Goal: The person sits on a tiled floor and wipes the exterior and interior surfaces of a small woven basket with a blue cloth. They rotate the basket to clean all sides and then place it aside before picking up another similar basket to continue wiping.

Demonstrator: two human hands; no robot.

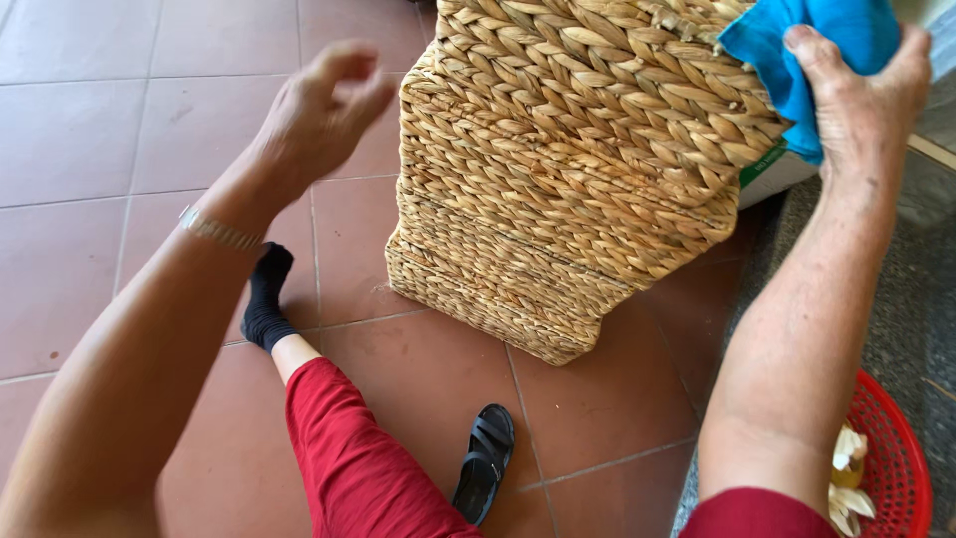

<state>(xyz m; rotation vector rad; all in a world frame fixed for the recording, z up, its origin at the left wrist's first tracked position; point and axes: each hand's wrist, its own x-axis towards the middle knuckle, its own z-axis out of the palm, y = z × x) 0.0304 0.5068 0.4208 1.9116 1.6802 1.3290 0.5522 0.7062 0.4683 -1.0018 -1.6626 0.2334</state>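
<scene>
On the far left I see terracotta floor tiles (90, 149) with pale grout lines. My left hand (319, 115) hangs in the air above them, just left of the basket and not touching it; its fingers (349, 62) are loosely curled and apart, with nothing in them. A thin silver bracelet (217, 232) sits on that wrist. Below the forearm, near me, a leg in red trousers (358, 458) stretches out across the floor, ending in a black sock (267, 299) whose foot lies close to the basket's near left corner. Right of the leg, a black sandal (485, 461) lies on the tiles, apart from the foot.

In the middle stands the large woven straw-coloured rectangular basket (568, 179), resting on the floor and filling the upper centre of the view. At its far right upper edge my right hand (866, 100) presses a bright blue cloth (797, 45) against the weave; the thumb and fingers are closed around the cloth, which is bunched under the palm. Just behind the basket's right side, a white box with a green patch (772, 169) peeks out. At the near right corner, a red plastic mesh basket (896, 468) holds pale scraps (848, 478) that I cannot identify, sitting on a grey speckled stone surface (916, 299).
</scene>
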